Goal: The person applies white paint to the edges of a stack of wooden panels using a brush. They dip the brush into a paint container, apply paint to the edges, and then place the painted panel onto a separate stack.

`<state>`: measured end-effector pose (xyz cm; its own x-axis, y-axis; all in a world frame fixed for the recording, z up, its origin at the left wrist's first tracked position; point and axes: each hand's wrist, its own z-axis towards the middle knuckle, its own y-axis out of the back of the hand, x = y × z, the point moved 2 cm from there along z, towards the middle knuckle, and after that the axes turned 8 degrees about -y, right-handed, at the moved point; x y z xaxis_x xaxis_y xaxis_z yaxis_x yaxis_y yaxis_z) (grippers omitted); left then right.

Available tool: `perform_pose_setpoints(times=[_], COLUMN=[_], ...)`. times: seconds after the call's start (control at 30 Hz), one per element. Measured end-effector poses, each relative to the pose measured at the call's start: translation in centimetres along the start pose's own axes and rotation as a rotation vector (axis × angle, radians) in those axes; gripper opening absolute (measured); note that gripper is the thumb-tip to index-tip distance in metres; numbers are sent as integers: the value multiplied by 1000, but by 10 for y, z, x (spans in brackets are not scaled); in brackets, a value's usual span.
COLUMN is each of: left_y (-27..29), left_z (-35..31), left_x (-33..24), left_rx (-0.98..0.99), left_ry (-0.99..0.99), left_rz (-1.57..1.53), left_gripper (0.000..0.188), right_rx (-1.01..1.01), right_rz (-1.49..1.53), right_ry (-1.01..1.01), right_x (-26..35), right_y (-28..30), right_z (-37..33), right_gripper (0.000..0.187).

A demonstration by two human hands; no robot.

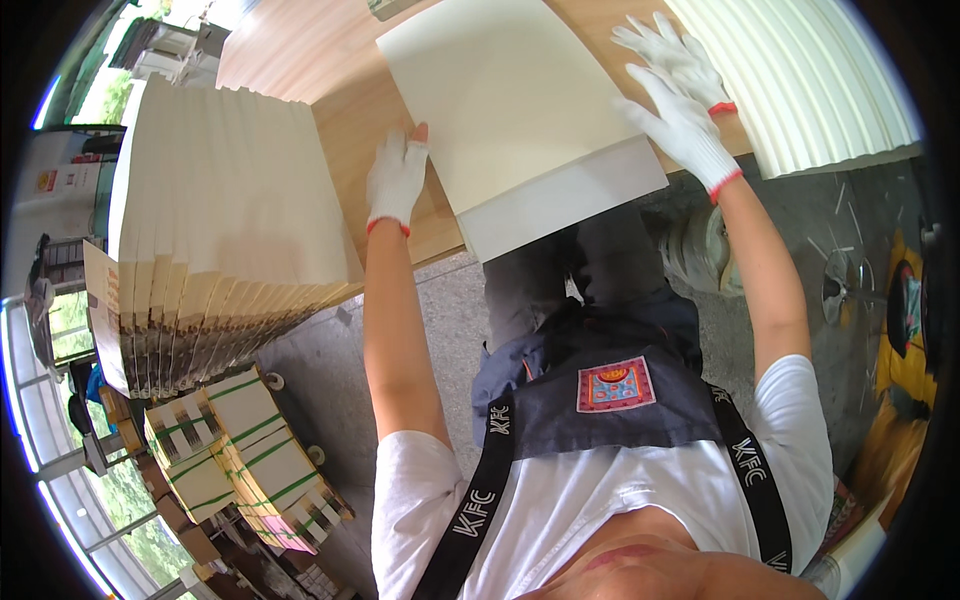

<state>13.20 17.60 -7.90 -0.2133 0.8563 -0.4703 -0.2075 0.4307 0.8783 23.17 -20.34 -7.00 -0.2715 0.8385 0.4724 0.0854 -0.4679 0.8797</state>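
A large cream sheet (510, 90) lies on the wooden table, overlapping a white sheet (570, 195) that sticks out at the near edge. My left hand (397, 180), in a white glove with a red cuff, is against the sheet's left edge, one bare fingertip showing; its fingers are partly hidden but look extended along the edge. On the other side, my right hand (685, 130), gloved the same way, has its fingers spread and touches the cream sheet's right edge. A loose white glove (668, 58) lies flat just beyond it.
A tall fanned stack of cream sheets (225, 190) stands at the left, and another pile of pale sheets (800, 75) at the right. Strapped bundles (245, 455) sit on a wheeled cart at lower left. A fan-like stand (848, 285) is on the right.
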Motion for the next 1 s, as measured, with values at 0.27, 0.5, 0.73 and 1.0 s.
perform_pose_setpoints(times=[0.27,0.5,0.73,1.0], left_y=[-1,7,-10,-18], left_z=[10,-37,-118,-128], left_x=[-27,-29,-26,-44], left_rx=[115,-148,-222,-184], left_ry=[53,-139,-185,-312], left_rz=[166,-148,33,144], left_gripper=[58,48,54,55], right_rx=[67,-23,4,29], right_rz=[-191,25,-202,-210], right_ry=[0,54,153,83], right_x=[12,1,20,-8], right_y=[-9,-2,21,-12], right_z=[10,10,-4,-42], right_gripper=[83,75,75,95])
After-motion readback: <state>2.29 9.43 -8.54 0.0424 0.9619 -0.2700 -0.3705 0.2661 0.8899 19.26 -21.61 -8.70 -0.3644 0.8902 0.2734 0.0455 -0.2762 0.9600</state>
